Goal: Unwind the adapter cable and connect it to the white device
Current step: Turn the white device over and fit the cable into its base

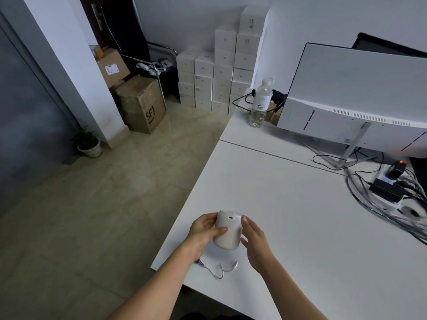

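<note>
The white device [227,232], a rounded cylinder with a small dark port near its top edge, is lifted just above the near left corner of the white table [300,215]. My left hand [203,234] grips its left side, thumb across the front. My right hand [253,236] touches its right side with fingers extended. The thin white adapter cable [219,269] lies loosely curved on the table below the device, its plug end [235,264] free, the other end partly hidden under my left wrist.
A white monitor [360,98] stands at the back right with a tangle of cables and a power strip [390,192] beside it. A clear water bottle [260,105] stands near the far table edge. Stacked white boxes [221,72] and cardboard cartons [141,105] sit on the floor.
</note>
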Demonstrator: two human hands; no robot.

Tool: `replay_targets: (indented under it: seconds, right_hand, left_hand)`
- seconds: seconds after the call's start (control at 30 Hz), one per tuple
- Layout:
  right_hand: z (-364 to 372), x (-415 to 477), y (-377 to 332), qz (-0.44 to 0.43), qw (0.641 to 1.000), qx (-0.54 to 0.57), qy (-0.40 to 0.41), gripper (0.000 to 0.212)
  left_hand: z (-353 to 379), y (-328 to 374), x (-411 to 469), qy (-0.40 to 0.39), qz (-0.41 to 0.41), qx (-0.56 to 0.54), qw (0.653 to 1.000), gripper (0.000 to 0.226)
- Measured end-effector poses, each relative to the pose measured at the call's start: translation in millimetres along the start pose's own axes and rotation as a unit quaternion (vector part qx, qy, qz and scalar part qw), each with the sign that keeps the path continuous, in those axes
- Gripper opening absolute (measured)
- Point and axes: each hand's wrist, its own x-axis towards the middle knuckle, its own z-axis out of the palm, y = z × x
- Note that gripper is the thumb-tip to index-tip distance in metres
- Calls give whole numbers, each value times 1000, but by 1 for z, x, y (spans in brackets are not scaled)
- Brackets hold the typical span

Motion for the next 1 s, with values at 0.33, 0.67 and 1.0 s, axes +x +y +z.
replay_targets:
  seconds: [0.33, 0.67, 1.0]
  right_hand:
    - [5, 6, 7, 2, 999, 35, 32, 33]
    - [8, 6, 7, -3, 999, 50, 1, 48]
    - [10, 0, 3, 4, 999, 38, -5, 29]
  left_hand:
    - [-3, 3, -7, 16, 11, 14, 1000, 38]
    - [-1, 1, 4, 58, -1, -18, 998, 23]
    - [-3, -2, 9, 47, -4, -55, 997, 38]
